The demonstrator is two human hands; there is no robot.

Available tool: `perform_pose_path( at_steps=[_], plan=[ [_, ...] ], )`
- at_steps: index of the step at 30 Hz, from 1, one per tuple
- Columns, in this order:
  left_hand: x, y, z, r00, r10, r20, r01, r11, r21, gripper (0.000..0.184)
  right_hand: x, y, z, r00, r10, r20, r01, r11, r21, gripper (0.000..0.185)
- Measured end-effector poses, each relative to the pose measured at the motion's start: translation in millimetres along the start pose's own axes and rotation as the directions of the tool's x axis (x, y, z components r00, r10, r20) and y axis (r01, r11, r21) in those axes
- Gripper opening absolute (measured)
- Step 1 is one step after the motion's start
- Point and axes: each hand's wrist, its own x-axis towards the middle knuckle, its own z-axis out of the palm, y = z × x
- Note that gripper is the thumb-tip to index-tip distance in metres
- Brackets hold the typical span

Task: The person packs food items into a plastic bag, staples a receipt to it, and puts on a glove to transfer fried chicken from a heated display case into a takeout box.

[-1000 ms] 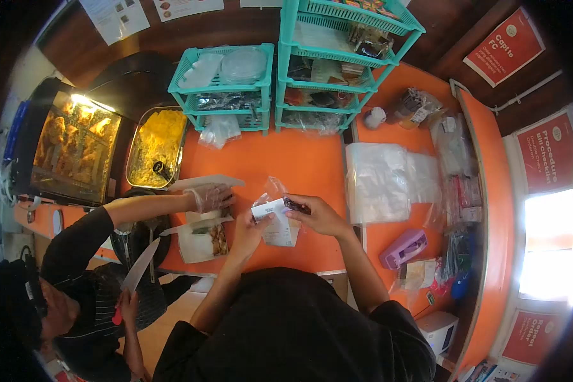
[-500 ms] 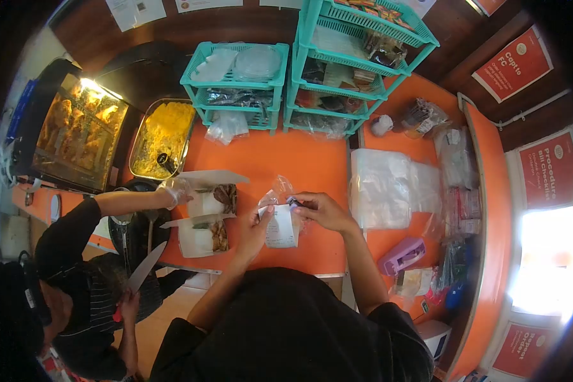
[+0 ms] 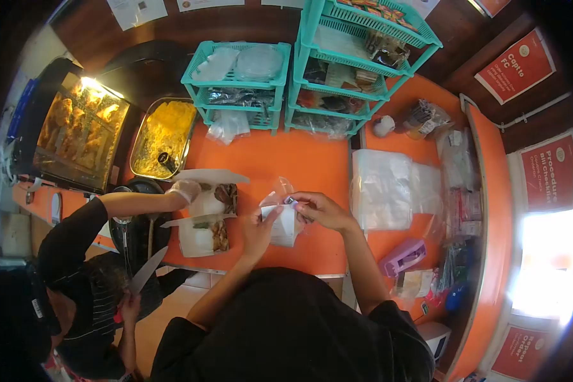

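Observation:
My left hand (image 3: pixel 258 230) is closed on a white paper receipt (image 3: pixel 282 228), with a clear plastic bag (image 3: pixel 280 191) behind it. In my right hand (image 3: pixel 322 211) is a small purple-and-silver thing (image 3: pixel 290 200) that looks like a small stapler, held at the receipt's top edge. My fingers cover most of it. Left of my hands stand two open paper food boxes (image 3: pixel 197 238) with white rice and brown pieces of food. A co-worker's gloved hand (image 3: pixel 186 190) reaches into the farther box.
The co-worker's other hand (image 3: pixel 130 307) holds a large knife (image 3: pixel 149 270) left of me. Behind the boxes are a tray of yellow food (image 3: pixel 162 137) and a lit display case (image 3: pixel 83 130). Green racks (image 3: pixel 235 79) stand at the back. Plastic bags (image 3: pixel 382 191) and a purple tape dispenser (image 3: pixel 403 256) lie right.
The receipt has tilted and folded, so its printed face shows less. My left thumb has moved right over it. The co-worker's gloved hand has moved right, farther into the far box.

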Motion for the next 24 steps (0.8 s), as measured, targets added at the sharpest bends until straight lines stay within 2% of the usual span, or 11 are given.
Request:
perform_pose_path(
  at_steps=[1, 4, 6, 10, 12, 14, 16, 19, 21, 22, 24],
  plan=[
    [1, -3, 0, 1.000, 0.000, -0.004, 0.000, 1.000, -0.001, 0.026, 0, 2, -2, 0.998, 0.015, 0.056, -0.018, 0.998, 0.055, 0.037],
    [2, -2, 2, 0.996, 0.054, -0.077, -0.056, 0.998, -0.024, 0.025, 2, 2, 0, 0.997, 0.040, 0.064, -0.041, 0.999, 0.020, 0.038],
    [-1, 4, 9, 0.996, -0.051, -0.078, 0.038, 0.987, -0.158, 0.020, 4, 2, 3, 0.997, 0.037, 0.065, -0.040, 0.999, 0.037, 0.039],
    [-3, 18, 18, 0.997, -0.074, -0.022, 0.067, 0.973, -0.222, 0.016, 7, -6, 6, 1.000, 0.008, 0.003, -0.008, 0.997, 0.073, 0.042],
    [0, 11, 20, 0.986, 0.160, -0.053, -0.164, 0.982, -0.088, 0.016, 9, -4, 5, 1.000, -0.012, 0.020, 0.011, 0.998, 0.060, 0.042],
    [0, 7, 17, 0.986, 0.162, -0.050, -0.164, 0.985, -0.050, 0.016, 10, -3, 4, 0.999, -0.030, 0.035, 0.029, 0.999, 0.046, 0.041],
    [-1, 7, 16, 0.986, 0.160, -0.048, -0.161, 0.987, -0.010, 0.017, 11, -2, 6, 0.995, -0.055, 0.088, 0.054, 0.998, 0.013, 0.040],
    [-1, 9, 16, 0.995, 0.090, -0.032, -0.091, 0.994, -0.054, 0.017, 13, 1, 5, 0.996, -0.044, 0.080, 0.049, 0.997, -0.055, 0.044],
    [-1, 10, 18, 0.999, 0.035, -0.019, -0.038, 0.978, -0.204, 0.019, 15, 2, 4, 0.997, -0.057, 0.060, 0.063, 0.992, -0.107, 0.044],
    [-1, 7, 18, 0.999, 0.033, -0.018, -0.036, 0.978, -0.204, 0.019, 15, 1, 5, 0.997, -0.071, 0.039, 0.076, 0.984, -0.160, 0.045],
    [2, 2, 17, 1.000, -0.017, 0.008, 0.018, 0.965, -0.261, 0.019, 12, -8, 8, 0.996, -0.076, 0.038, 0.081, 0.989, -0.126, 0.043]
  ],
)
